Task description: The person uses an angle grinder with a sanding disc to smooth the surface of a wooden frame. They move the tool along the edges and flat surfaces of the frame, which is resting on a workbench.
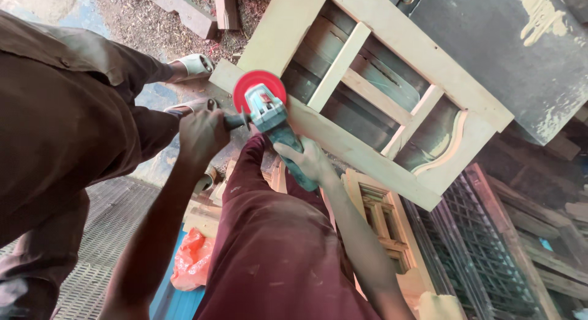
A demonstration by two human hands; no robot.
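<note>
Both hands, left hand (202, 135) and right hand (311, 162), grip the angle grinder (269, 121).

orange plastic bag (192, 259) — lower left

Both hands on angle grinder (272, 121): left hand (202, 135) grips side handle, right hand (311, 161) wraps body. Red disc (258, 87) sits on pale wooden frame (367, 99) (lower rail, near corner).

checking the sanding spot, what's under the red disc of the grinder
The red disc sits on the pale wooden frame, near its corner. The contact patch itself is covered by the disc. Left hand grips the side handle, right hand the grinder body.
</note>
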